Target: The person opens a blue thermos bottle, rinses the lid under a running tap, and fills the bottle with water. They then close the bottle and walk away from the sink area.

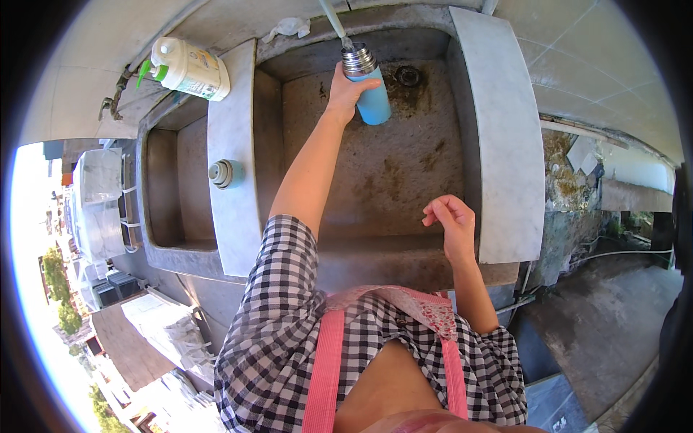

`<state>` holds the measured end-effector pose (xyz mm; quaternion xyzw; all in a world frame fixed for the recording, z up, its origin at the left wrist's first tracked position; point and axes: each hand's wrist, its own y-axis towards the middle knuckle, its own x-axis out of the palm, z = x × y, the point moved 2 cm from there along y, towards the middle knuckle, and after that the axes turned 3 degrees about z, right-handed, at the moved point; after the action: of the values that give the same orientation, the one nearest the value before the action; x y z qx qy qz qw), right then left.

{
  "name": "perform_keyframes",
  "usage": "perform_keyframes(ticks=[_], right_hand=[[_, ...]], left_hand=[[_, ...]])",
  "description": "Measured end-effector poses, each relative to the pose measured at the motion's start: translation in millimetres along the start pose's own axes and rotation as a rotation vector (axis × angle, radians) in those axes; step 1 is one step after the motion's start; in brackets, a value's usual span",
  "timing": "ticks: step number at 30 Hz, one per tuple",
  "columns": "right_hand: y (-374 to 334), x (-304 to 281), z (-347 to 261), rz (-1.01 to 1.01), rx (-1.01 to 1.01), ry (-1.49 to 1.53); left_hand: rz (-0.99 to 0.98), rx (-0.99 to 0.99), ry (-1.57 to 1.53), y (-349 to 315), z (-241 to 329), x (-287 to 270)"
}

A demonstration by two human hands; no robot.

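Note:
A light blue metal flask [374, 97] leans at a tilt over the far part of the stone sink [346, 249], its silver threaded mouth uncovered. My left hand [347, 95] is wrapped round its upper side and holds it beneath the end of a pale pipe [331, 16]. Water appears to run from that pipe into the mouth. My right hand [455, 222] hovers over the sink's near right side, fingers curled in toward the thumb, with nothing visible in them. On the left marble slab [234, 115] rests the flask's cap [225, 174], grey and light blue.
A white jug with a green nozzle [191, 68] lies toward the far left, by a wall tap [108, 108]. Left of the slab is a second basin [166, 187]. Another marble slab [505, 144] borders the sink's right. A crumpled white piece [289, 27] sits on the back ledge.

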<state>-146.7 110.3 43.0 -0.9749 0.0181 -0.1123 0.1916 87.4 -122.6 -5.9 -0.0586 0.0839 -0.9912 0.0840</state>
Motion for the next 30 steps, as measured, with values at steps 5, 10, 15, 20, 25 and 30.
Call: perform_keyframes(ticks=[5,10,15,20,25,30], right_hand=[[-1.8,-3.7,2.4,-0.013,0.013,0.035],[0.6,-2.9,3.8,-0.023,-0.013,-0.019],[-0.6,-2.4,2.2,-0.027,-0.029,-0.02],[-6.9,-0.1,0.2,-0.041,-0.017,-0.013],[-13.8,-2.9,-0.1,-0.008,-0.068,0.02],[-18.6,-4.8,-1.0,-0.058,-0.086,0.006]], left_hand=[[0.044,0.174,0.769,19.0,26.3,-4.9],[0.1,0.253,0.878,11.4,21.6,-17.2],[0.175,0.024,0.673,-9.2,11.7,-35.6],[0.014,0.134,0.843,-3.4,22.6,-14.1],[0.369,0.019,0.537,1.5,18.5,-29.8],[0.241,0.077,0.64,9.5,15.5,-33.1]])
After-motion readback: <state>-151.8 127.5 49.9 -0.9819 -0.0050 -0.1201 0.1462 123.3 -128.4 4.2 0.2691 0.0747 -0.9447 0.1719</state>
